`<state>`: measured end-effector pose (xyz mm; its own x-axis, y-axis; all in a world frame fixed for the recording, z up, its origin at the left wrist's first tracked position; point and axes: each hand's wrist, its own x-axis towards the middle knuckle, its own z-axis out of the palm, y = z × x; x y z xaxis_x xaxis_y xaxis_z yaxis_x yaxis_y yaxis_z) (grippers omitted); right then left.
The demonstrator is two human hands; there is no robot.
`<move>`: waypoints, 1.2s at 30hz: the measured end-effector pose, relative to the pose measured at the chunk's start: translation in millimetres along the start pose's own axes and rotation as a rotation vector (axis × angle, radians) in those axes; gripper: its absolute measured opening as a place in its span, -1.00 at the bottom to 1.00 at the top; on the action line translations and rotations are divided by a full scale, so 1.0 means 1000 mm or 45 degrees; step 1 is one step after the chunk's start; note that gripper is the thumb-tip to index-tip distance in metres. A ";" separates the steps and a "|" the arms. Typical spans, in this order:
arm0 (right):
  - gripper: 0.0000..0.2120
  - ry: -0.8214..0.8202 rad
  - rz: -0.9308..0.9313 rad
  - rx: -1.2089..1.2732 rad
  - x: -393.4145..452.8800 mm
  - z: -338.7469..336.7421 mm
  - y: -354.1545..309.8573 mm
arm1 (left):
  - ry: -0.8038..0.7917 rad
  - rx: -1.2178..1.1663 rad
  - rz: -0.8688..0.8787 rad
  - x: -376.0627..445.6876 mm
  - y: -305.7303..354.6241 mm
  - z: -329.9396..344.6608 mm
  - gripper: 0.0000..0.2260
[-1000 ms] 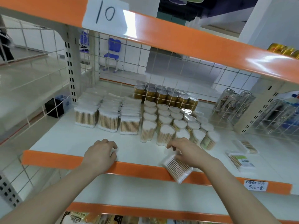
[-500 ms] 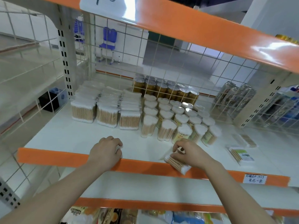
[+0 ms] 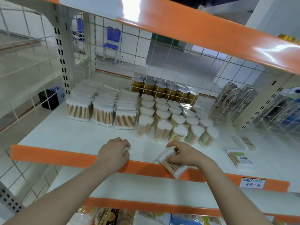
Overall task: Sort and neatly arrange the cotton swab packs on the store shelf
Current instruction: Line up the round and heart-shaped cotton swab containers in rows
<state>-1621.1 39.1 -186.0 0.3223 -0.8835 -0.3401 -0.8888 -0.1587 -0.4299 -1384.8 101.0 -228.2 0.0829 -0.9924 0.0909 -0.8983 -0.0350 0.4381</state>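
while the right hand [image 3: 186,155] pinches a flat swab pack [image 3: 172,164] lying on the shelf's orange front lip [image 3: 48,155], the left hand [image 3: 113,153] rests there loosely curled, holding nothing; the pack looks light, slick and crushable; grip its long edges.

On the white shelf [image 3: 65,137], bare room runs from 9 o'clock along the front edge to the left hand [image 3: 113,154]. At 12 o'clock rectangular swab packs [image 3: 102,109] and round swab tubs [image 3: 172,120] block the way; the wire grid [image 3: 162,62] closes the back. Two flat packs [image 3: 240,153] lie at 3 o'clock.
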 end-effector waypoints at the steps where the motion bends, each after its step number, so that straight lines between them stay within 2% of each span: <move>1: -0.45 0.009 -0.020 -0.004 0.000 -0.001 0.001 | 0.007 0.004 -0.011 0.000 0.001 0.000 -0.73; 4: -0.43 0.055 -0.098 -0.030 0.002 -0.005 0.002 | 0.040 0.018 -0.044 0.001 0.003 0.001 -0.73; 9: -0.68 0.055 -0.187 -0.011 0.002 -0.009 0.002 | 0.083 0.028 -0.077 0.002 0.007 0.004 -0.72; 14: -0.78 0.069 -0.285 0.025 0.002 -0.015 -0.005 | 0.105 0.020 -0.114 0.003 0.008 0.007 -0.72; 20: -0.79 0.176 -0.419 0.147 0.004 -0.023 -0.035 | 0.163 0.000 -0.130 0.004 -0.003 0.003 -0.74; 24: -0.79 0.342 -0.504 0.179 0.011 -0.019 -0.062 | 0.232 -0.035 -0.121 0.007 -0.018 -0.011 -0.71; 29: -0.79 0.526 -0.619 0.032 0.029 -0.003 -0.099 | 0.325 -0.012 -0.062 0.015 -0.045 -0.031 -0.71; 31: -0.72 0.564 -0.615 -0.038 0.039 0.007 -0.112 | 0.406 0.021 0.012 0.020 -0.058 -0.039 -0.74; 36: -0.65 0.583 -0.584 -0.153 0.061 0.031 -0.133 | 0.386 0.143 0.222 0.036 -0.083 -0.050 -0.57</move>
<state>-1473.6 19.5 -175.4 0.5291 -0.8087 0.2569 -0.7333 -0.5881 -0.3412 -1285.4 73.8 -216.3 0.0336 -0.9050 0.4240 -0.9506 0.1020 0.2932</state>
